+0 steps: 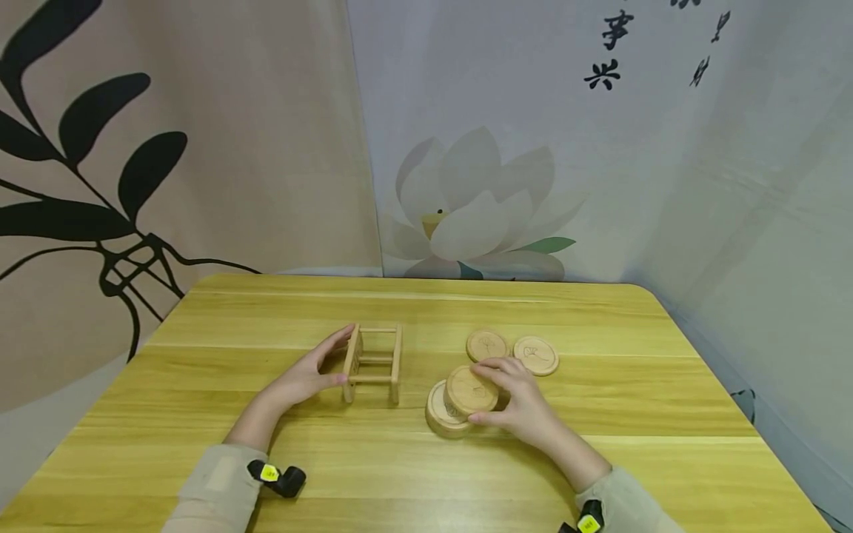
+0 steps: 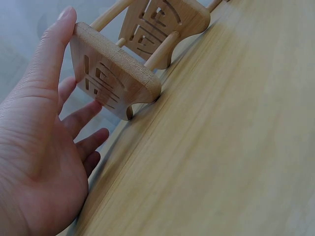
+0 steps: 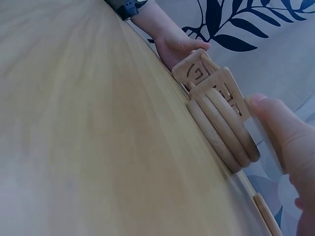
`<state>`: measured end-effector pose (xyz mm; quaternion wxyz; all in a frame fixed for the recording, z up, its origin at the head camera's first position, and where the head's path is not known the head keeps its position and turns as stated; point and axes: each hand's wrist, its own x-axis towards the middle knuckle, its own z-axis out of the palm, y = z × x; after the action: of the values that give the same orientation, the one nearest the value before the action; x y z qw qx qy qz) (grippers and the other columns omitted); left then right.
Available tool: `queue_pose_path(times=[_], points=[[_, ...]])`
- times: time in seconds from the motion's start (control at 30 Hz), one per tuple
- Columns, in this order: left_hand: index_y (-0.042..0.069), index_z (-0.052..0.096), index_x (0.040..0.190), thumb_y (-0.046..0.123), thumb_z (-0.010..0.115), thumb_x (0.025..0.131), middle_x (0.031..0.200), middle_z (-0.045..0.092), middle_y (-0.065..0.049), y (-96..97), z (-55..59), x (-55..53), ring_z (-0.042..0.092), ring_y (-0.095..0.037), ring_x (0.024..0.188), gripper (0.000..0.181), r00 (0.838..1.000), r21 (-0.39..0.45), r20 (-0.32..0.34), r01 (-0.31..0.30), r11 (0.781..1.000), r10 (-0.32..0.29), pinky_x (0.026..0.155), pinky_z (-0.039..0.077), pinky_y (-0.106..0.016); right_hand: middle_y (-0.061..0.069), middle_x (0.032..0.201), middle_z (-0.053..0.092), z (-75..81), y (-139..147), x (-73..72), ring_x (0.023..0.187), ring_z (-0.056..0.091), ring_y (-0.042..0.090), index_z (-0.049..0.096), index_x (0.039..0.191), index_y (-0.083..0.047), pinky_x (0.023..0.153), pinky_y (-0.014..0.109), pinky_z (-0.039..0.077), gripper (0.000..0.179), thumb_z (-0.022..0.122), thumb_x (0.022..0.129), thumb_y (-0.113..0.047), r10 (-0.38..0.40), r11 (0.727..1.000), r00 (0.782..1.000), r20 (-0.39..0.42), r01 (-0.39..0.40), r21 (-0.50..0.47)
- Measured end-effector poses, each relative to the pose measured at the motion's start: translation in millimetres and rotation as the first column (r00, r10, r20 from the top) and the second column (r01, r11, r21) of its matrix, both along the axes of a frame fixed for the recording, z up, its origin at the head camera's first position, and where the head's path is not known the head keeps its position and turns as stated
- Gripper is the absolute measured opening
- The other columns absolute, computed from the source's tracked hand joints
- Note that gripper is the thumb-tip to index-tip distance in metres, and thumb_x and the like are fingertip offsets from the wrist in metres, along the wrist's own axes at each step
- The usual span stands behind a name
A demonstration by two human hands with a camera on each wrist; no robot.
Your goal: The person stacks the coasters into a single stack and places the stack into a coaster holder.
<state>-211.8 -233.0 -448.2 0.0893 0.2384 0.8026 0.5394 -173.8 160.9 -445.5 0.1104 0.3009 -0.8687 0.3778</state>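
A small wooden coaster rack (image 1: 393,363) stands upright on the table, its two carved side panels joined by round rods. My left hand (image 1: 309,377) holds its left panel between thumb and fingertips; in the left wrist view the thumb (image 2: 54,49) lies at one edge of the carved panel (image 2: 106,69). My right hand (image 1: 523,403) pinches a round wooden coaster (image 1: 472,390) by its right side, above a stack of coasters (image 1: 436,416). From the right wrist, the stack (image 3: 221,130) shows edge-on, apart from the held coaster (image 3: 268,140).
Behind my right hand, two more round coasters, one on the left (image 1: 486,346) and one on the right (image 1: 537,355), lie flat side by side. The wooden table (image 1: 373,474) ends at a printed curtain (image 1: 480,192) along the back.
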Motion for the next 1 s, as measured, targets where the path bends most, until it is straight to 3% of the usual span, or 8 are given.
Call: queue_pose_path(times=[0.53,1.0], points=[[0.024,0.017,0.155,0.009,0.064,0.092,0.154,0.022,-0.016,-1.4,-0.8,-2.1,0.018,-0.043,0.137,0.079,1.0,-0.013,-0.019,-0.002,1.0,0.002,0.1,0.01,-0.073,0.003,0.129,0.056,-1.7,-15,1.3,0.121,0.043,0.022,0.062,0.128,-0.011,0.1,0.055,0.03,0.076,0.084,0.065,-0.047,0.039,0.999,0.999,-0.01,-0.039,-0.003],[0.021,0.018,0.155,0.009,0.064,0.092,0.153,0.023,-0.018,-0.5,0.0,-0.8,0.019,-0.044,0.137,0.079,0.999,-0.005,-0.03,0.016,1.0,-0.016,0.101,0.01,-0.072,-0.002,0.13,0.053,-3.0,-20,6.2,0.124,0.04,0.021,0.061,0.13,-0.012,0.102,0.057,0.028,0.076,0.083,0.067,-0.048,0.048,0.999,0.998,0.049,-0.049,0.008]])
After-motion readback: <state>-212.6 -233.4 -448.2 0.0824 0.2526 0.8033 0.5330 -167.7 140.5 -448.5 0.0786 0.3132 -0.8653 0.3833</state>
